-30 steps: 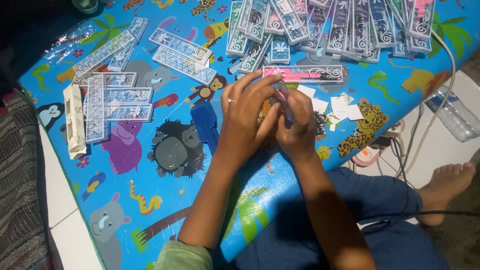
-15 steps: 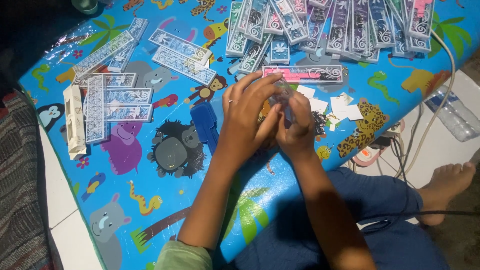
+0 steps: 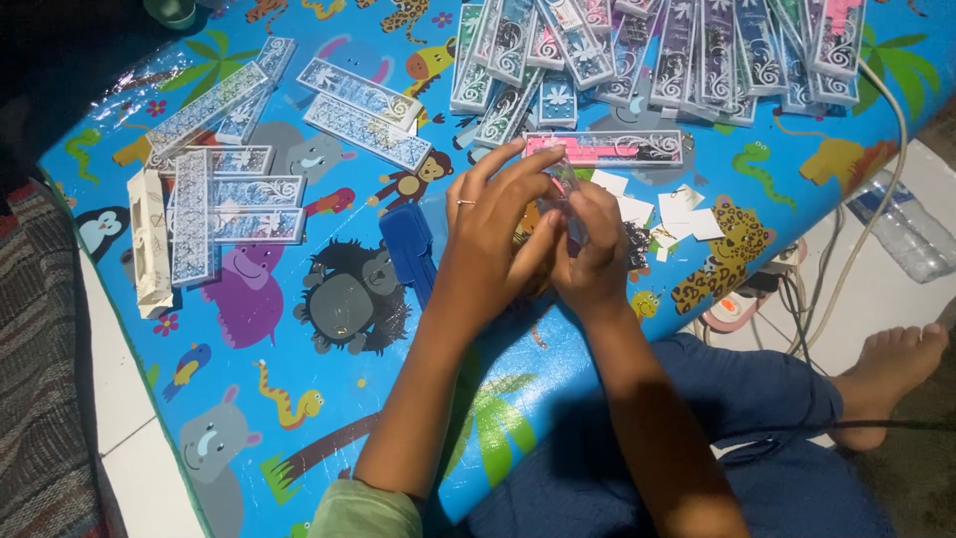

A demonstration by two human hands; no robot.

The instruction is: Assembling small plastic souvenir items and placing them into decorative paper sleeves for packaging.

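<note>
Head view: the left hand (image 3: 493, 234) and right hand (image 3: 595, 254) pinch a small clear plastic sleeve (image 3: 566, 184) together, long axis pointing away, the long pink patterned box (image 3: 607, 147) just beyond.

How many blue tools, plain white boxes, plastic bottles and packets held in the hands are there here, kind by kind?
Blue tool: 1
Plain white box: 1
Plastic bottle: 1
Small clear packet, held between the fingers of the left hand and the right hand: 1
Total: 4
</note>
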